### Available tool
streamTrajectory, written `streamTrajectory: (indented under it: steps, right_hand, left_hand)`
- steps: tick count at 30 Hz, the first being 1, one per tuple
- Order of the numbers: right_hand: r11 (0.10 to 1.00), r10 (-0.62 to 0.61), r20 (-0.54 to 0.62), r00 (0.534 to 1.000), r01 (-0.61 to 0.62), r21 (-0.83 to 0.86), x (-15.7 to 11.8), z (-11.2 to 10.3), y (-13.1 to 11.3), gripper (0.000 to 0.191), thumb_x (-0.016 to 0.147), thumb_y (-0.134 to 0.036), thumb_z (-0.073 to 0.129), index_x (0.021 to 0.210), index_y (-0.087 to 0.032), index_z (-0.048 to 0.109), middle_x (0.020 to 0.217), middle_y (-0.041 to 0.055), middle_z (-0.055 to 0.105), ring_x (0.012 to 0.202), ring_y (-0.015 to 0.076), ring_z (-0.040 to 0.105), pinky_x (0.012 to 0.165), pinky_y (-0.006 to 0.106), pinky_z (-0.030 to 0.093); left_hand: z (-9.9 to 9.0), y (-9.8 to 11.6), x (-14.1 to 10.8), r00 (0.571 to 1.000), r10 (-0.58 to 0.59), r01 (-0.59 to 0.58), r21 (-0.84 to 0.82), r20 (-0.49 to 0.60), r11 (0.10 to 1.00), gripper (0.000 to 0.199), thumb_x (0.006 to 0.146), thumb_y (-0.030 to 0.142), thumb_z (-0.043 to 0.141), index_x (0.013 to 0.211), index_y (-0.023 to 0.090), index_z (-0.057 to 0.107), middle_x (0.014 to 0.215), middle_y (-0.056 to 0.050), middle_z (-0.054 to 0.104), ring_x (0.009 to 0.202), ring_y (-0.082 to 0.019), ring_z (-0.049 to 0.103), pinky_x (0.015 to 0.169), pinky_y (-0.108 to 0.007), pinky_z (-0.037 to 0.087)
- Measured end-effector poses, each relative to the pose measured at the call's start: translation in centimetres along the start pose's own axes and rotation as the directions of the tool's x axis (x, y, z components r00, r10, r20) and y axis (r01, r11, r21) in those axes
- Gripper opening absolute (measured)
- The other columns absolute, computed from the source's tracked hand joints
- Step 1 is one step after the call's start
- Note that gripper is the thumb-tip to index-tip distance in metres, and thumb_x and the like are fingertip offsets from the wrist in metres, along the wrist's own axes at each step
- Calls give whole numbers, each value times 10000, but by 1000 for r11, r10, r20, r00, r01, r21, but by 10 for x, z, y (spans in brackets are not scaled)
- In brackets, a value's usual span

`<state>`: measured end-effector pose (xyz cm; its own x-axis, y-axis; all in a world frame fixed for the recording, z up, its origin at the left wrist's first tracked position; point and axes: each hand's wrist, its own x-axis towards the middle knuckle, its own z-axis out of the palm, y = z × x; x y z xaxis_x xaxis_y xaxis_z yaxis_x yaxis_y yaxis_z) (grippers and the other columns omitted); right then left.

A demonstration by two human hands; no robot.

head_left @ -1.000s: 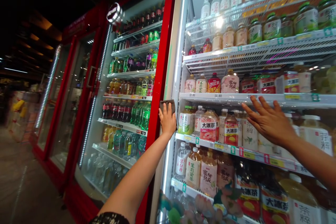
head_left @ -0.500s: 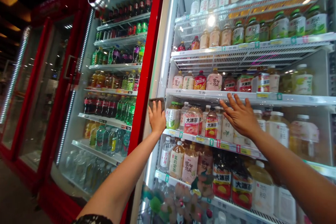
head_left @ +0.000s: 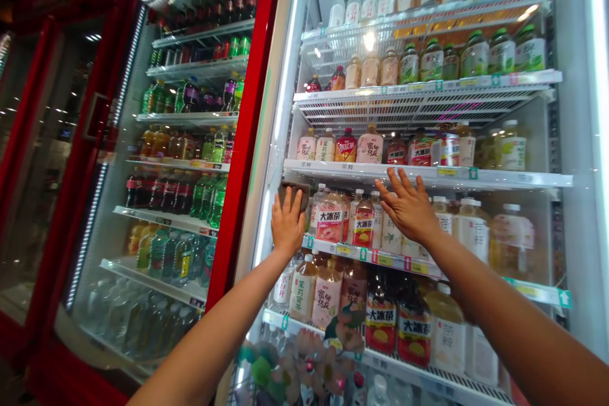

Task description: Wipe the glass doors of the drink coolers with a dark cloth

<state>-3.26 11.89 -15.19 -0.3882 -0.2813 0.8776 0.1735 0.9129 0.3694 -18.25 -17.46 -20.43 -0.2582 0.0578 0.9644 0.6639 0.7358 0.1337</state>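
Note:
My left hand (head_left: pixel 288 223) lies with fingers outstretched on a dark grey cloth (head_left: pixel 301 193), pressing it against the glass door near its left edge. The cloth looks flat and folded, partly covered by my fingers. To the right, my right hand (head_left: pixel 407 208) is spread against the glass and holds nothing. Behind the door, a shelf of tea bottles (head_left: pixel 330 217) shows between my hands. A white shelf edge (head_left: pixel 342 168) runs just above my fingertips.
A red door frame (head_left: pixel 247 114) separates this cooler from another drinks cooler (head_left: pixel 164 216) on the left. Flower decorations (head_left: pixel 304 368) show low on the glass. Large tea bottles (head_left: pixel 380 317) stand on a lower shelf. A bright light strip (head_left: pixel 597 76) runs along the right side.
My left hand has slid right with the cloth, from the door's edge farther onto the glass. My right hand stays spread on the glass. The view has shifted to the right.

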Motion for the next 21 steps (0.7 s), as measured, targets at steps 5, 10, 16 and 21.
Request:
streamTrajectory:
  steps: [5,10,16,21]
  right_hand:
    - [1000,24,36,999,-23,-17,2,-6,-4,537,1044,-382,424,1574,-310,376,1709,76,181,1571,319,176,1230,642,169]
    - [1000,29,52,998,-28,-5,3,-9,-3,532,1044,-381,427,1569,-308,382,1712,72,185,1576,310,160,1233,635,160]
    - [999,28,74,997,-31,32,5,-9,-1,549,1037,-369,446,1577,-307,367,1719,73,147,1583,312,120,1238,643,122]
    - [998,24,74,997,-28,63,6,-9,1,532,1046,-369,418,1573,-318,372,1716,70,164,1582,308,126,1239,644,130]
  left_hand:
    - [7,63,71,989,-145,144,-40,-17,989,612,987,255,468,1589,248,353,1696,-63,236,1569,-409,112,1229,-651,251]
    - [16,83,32,970,242,-242,-16,27,970,620,982,229,494,1577,335,359,1701,23,219,1587,-346,47,1262,-595,217]
    - [12,54,7,942,331,-330,-30,57,943,600,978,239,509,1558,336,396,1682,17,286,1588,-331,75,1255,-590,248]
    - [21,108,58,996,-54,49,-63,-78,997,632,976,228,474,1592,282,340,1698,-24,229,1580,-375,96,1237,-666,233]
